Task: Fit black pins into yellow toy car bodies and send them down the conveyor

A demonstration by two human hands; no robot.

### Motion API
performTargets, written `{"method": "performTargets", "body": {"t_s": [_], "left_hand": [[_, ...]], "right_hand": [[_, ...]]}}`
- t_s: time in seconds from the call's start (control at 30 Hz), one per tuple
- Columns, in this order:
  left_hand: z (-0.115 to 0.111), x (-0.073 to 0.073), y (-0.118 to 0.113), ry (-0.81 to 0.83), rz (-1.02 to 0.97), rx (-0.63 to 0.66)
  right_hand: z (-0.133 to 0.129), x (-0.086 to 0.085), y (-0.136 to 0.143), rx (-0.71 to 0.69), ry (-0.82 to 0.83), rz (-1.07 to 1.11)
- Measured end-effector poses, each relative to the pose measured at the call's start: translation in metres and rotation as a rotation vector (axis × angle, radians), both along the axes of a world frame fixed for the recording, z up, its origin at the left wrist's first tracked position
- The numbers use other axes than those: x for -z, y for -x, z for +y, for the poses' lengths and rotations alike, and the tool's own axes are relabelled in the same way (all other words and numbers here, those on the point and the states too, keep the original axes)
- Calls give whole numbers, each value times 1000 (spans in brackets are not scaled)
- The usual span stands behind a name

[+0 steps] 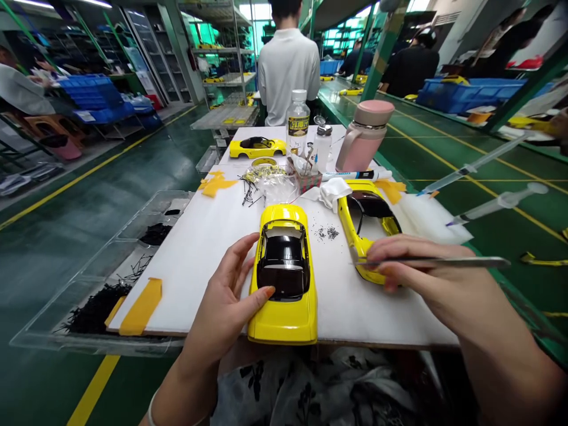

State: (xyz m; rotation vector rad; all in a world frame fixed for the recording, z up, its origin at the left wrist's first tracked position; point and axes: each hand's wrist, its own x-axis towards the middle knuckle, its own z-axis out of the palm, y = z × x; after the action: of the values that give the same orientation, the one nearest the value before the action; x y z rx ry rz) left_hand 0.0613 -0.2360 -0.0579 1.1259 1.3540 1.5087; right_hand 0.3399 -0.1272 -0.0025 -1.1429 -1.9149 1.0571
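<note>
My left hand (pixel 224 302) is closed around the left side of a yellow toy car body (pixel 284 322) with dark windows, its thumb on the rear glass. The car sits upright at the front edge of the white board (pixel 190 266). My right hand (pixel 419 260) grips a pair of metal tweezers (pixel 474 261), their tips pointing left. Beneath and behind that hand lies a second yellow car body (pixel 349 228) with dark glass; whether the hand touches it I cannot tell. Tiny black parts (pixel 328 232) are scattered between the two cars.
Behind stand a clear bottle (pixel 298 127), a pink flask (pixel 364 136), a marker (pixel 355 175), a plastic bag of parts (pixel 277 183) and another yellow car (pixel 257 148). Two syringes (pixel 497 204) are at right. Clear trays (pixel 102 302) hold black pieces at left. A person (pixel 288 71) is ahead.
</note>
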Motion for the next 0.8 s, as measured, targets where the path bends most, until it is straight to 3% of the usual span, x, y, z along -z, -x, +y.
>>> {"method": "performTargets", "body": {"t_s": [0.27,0.47,0.8], "left_hand": [[-6,8,2,-10,-8,-95],[-9,6,-3,-10,-6,-147],[-9,7,-6,-45,-33,-175]], "right_hand": [[48,9,54,-52,50,-47],[55,19,56,-10,39,-83],[57,17,58,25,39,-145]]}}
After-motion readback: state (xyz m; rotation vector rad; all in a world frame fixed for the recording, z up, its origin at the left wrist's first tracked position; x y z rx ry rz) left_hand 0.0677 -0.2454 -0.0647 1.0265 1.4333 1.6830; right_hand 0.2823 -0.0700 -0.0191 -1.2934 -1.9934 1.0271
